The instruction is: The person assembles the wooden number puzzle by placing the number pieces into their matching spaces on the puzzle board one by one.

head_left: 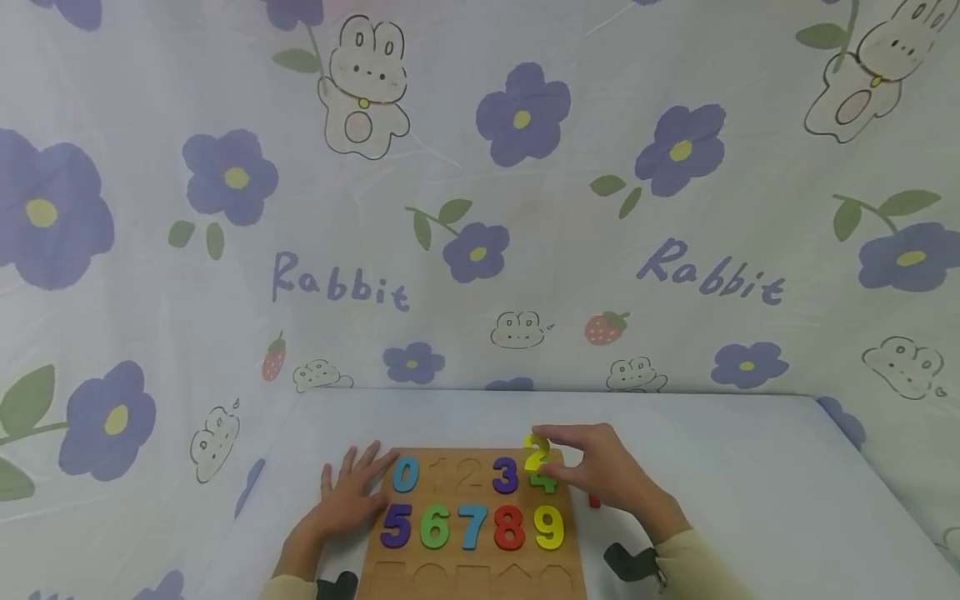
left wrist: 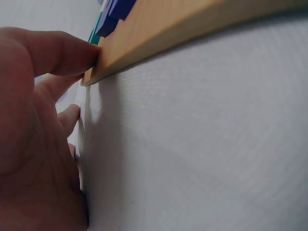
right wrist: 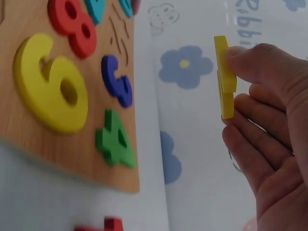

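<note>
My right hand point(head_left: 611, 475) pinches a yellow number 2 piece point(head_left: 536, 461) between thumb and fingers, above the top right corner of a wooden number board point(head_left: 480, 557). In the right wrist view the yellow piece point(right wrist: 225, 79) is seen edge-on, apart from the board. The green 4 point(right wrist: 108, 139) sits on the board below it. My left hand point(head_left: 345, 500) is spread at the board's left edge, its thumb point(left wrist: 72, 53) touching the board near the purple 5 point(head_left: 396, 527). Bare outlines of 1 point(head_left: 437, 475) and 2 point(head_left: 469, 475) show between the blue 0 and purple 3.
A red piece point(right wrist: 113, 224), partly out of view, lies on the white table point(head_left: 750, 500) just right of the board. Coloured numbers 5 to 9 fill the second row. Shape outlines point(head_left: 430, 575) run along the near part. A patterned curtain point(head_left: 570, 217) hangs behind.
</note>
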`<action>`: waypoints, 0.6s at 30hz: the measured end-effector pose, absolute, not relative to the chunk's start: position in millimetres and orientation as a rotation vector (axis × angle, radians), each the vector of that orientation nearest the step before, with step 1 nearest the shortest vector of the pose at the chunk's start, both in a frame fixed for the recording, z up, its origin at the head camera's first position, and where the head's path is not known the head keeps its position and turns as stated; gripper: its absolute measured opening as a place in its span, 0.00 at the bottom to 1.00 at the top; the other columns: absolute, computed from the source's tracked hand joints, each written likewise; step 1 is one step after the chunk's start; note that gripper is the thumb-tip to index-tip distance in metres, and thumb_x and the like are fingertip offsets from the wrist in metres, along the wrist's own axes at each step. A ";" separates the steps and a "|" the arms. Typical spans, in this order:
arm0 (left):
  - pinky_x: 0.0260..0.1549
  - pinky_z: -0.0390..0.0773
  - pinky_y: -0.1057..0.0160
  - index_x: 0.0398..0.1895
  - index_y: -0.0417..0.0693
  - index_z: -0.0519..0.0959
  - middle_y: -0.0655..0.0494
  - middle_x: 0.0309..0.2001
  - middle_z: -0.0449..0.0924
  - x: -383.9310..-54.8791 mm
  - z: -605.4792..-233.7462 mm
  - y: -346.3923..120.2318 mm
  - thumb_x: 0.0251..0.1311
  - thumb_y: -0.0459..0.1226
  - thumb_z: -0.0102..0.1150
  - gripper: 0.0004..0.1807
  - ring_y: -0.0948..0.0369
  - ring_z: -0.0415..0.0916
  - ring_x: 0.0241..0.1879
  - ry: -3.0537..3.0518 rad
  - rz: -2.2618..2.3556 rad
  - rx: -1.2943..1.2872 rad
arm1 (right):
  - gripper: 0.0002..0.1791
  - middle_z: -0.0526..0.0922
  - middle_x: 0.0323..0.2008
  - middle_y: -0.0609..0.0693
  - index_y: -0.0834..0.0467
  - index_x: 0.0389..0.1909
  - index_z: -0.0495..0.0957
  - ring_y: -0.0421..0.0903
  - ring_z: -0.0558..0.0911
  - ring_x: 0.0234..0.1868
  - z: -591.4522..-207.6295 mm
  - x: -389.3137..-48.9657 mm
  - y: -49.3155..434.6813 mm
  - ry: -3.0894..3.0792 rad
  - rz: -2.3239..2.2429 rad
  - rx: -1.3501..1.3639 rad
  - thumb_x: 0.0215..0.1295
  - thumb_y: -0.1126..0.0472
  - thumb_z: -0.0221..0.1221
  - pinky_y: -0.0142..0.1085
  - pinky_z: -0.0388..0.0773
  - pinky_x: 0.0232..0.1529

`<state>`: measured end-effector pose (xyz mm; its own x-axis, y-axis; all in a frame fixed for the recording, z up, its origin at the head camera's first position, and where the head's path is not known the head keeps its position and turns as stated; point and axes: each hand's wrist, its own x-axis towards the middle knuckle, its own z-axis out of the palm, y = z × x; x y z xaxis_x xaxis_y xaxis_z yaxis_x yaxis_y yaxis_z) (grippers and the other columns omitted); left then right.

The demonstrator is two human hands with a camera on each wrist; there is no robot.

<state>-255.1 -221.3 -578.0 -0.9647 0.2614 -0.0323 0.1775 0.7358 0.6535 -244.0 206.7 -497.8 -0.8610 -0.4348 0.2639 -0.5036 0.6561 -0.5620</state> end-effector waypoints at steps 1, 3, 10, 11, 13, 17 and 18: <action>0.74 0.16 0.18 0.84 0.58 0.70 0.35 0.88 0.52 -255.4 -577.9 -221.5 0.63 0.40 0.60 0.41 0.25 0.31 0.86 2.810 1.032 0.350 | 0.30 0.89 0.65 0.45 0.50 0.70 0.84 0.51 0.88 0.67 -497.7 -245.1 201.8 -2.760 0.995 0.797 0.68 0.51 0.76 0.52 0.85 0.67; 0.74 0.16 0.18 0.84 0.59 0.69 0.36 0.88 0.52 -256.2 -578.1 -222.0 0.64 0.40 0.60 0.41 0.25 0.31 0.86 2.808 1.018 0.340 | 0.30 0.89 0.65 0.45 0.50 0.70 0.84 0.50 0.88 0.66 -498.0 -247.3 192.5 -2.751 1.026 0.816 0.68 0.51 0.75 0.51 0.85 0.67; 0.75 0.17 0.18 0.85 0.64 0.68 0.37 0.88 0.52 -260.0 -590.9 -224.6 0.67 0.43 0.59 0.40 0.27 0.31 0.87 2.854 0.978 0.369 | 0.28 0.89 0.65 0.48 0.53 0.68 0.85 0.52 0.89 0.65 -501.6 -255.0 164.4 -2.696 1.124 0.897 0.69 0.54 0.75 0.50 0.86 0.66; 0.74 0.16 0.18 0.85 0.65 0.68 0.37 0.88 0.52 -260.4 -592.0 -225.1 0.66 0.43 0.59 0.41 0.26 0.31 0.86 2.850 0.991 0.373 | 0.28 0.89 0.65 0.48 0.54 0.68 0.85 0.52 0.89 0.65 -502.5 -256.5 160.8 -2.692 1.133 0.909 0.69 0.54 0.75 0.50 0.86 0.66; 0.75 0.17 0.18 0.85 0.66 0.68 0.37 0.88 0.52 -261.8 -595.2 -226.2 0.66 0.43 0.59 0.40 0.26 0.31 0.86 2.862 0.987 0.382 | 0.27 0.90 0.63 0.49 0.55 0.68 0.85 0.53 0.89 0.64 -504.7 -259.6 153.7 -2.684 1.129 0.940 0.70 0.54 0.74 0.51 0.86 0.66; 0.75 0.16 0.19 0.85 0.65 0.67 0.38 0.88 0.52 -263.7 -597.4 -227.6 0.67 0.43 0.58 0.40 0.26 0.31 0.86 2.861 0.984 0.380 | 0.27 0.91 0.62 0.49 0.54 0.68 0.85 0.53 0.88 0.66 -510.1 -265.2 140.8 -2.692 1.095 0.983 0.70 0.55 0.74 0.52 0.85 0.67; 0.75 0.17 0.18 0.85 0.64 0.67 0.37 0.88 0.52 -264.3 -598.4 -227.9 0.67 0.43 0.58 0.40 0.26 0.31 0.86 2.868 0.975 0.385 | 0.26 0.91 0.62 0.49 0.54 0.68 0.85 0.53 0.88 0.66 -511.7 -266.4 137.7 -2.693 1.090 0.994 0.70 0.55 0.74 0.52 0.85 0.67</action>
